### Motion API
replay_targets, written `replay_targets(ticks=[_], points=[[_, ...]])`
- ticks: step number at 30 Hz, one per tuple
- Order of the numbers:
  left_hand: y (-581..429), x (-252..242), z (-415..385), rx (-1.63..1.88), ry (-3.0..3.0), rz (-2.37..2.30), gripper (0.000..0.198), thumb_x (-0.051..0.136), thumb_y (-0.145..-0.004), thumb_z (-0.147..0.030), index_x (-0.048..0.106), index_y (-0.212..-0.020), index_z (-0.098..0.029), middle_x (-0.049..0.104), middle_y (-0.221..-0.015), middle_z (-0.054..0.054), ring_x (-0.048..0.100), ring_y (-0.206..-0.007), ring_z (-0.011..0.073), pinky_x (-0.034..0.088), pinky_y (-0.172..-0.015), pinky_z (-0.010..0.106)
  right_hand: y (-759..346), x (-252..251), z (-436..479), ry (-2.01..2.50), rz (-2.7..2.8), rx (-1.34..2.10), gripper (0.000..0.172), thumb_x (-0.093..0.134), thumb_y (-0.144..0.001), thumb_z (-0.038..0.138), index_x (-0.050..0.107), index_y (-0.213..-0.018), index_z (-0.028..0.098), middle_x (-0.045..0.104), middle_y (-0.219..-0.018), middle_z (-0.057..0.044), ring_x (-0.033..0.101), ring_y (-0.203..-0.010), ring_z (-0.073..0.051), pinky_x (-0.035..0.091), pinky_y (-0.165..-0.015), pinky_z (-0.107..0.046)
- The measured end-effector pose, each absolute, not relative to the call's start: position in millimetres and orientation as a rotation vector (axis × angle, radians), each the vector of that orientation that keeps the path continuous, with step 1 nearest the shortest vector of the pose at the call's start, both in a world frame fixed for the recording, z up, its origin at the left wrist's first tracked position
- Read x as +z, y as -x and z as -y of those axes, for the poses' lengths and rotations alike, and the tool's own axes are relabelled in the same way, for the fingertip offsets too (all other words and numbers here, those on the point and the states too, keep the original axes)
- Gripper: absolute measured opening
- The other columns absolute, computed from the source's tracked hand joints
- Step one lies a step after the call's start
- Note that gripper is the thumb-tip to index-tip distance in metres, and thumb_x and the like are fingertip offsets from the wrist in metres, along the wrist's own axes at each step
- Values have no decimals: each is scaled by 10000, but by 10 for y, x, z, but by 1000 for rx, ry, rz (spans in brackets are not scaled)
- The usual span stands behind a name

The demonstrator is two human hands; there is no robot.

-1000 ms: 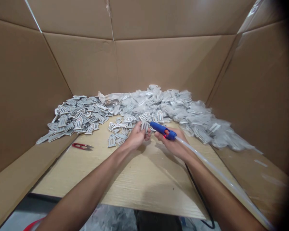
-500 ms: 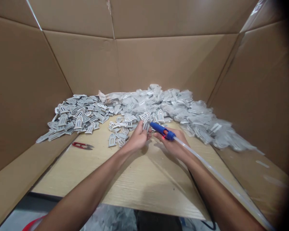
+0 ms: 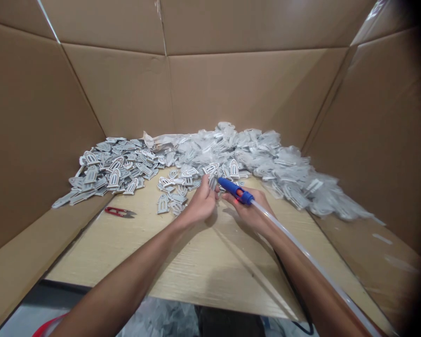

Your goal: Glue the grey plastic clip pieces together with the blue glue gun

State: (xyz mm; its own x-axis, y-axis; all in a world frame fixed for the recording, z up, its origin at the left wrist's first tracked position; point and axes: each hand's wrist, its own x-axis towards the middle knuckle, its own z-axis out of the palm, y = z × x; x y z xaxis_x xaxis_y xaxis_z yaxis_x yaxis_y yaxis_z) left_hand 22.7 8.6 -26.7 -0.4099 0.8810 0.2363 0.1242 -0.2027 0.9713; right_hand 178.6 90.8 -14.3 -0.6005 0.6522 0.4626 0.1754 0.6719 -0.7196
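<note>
**A:** how are the arms sitting?

**B:** both stretched forward over the tabletop point(image 3: 133, 243). left hand point(image 3: 199, 204) pinches a grey piece point(image 3: 213, 179), right hand point(image 3: 250, 211) is wrapped round the blue tool point(image 3: 234, 188), tip just beside the piece.

My bare forearms come in over the near edge of the worktop point(image 3: 182, 281) and converge toward its middle. My left hand point(image 3: 200, 204) has its fingertips pinched together, pointing away from me. My right hand point(image 3: 250, 211), just beside it, is curled closed, fingertips nearly meeting the left's.
</note>
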Motion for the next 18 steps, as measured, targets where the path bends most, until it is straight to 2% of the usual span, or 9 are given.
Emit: replay_targets(ticks=[7,13,18], points=[[-253,-207,-62,1639,-1192,-1509,221,520,-925,-124,539,-1123,-220,608,-877,18,549,-764,148,433,-705,241,-1792,-116,-886,592,2232,796,224,669,-901,376,793,-940,194,755,-780,-16,690,-723,-218,489,-684,-274],[-228,-179,-60,1666,-1203,-1500,203,537,-891,-101,544,-1054,-222,556,-805,-8,501,-694,140,407,-668,249,-1796,-216,-968,488,2380,605,186,618,-896,286,774,-926,190,771,-822,-53,711,-756,-254,467,-695,-280],[-183,-214,-95,1650,-1184,-1499,188,590,-871,-106,573,-1017,-223,544,-747,-24,488,-671,131,390,-645,236,-1826,-243,-955,479,2434,439,190,577,-834,198,714,-966,212,759,-966,-89,690,-852,-258,471,-755,-300]])
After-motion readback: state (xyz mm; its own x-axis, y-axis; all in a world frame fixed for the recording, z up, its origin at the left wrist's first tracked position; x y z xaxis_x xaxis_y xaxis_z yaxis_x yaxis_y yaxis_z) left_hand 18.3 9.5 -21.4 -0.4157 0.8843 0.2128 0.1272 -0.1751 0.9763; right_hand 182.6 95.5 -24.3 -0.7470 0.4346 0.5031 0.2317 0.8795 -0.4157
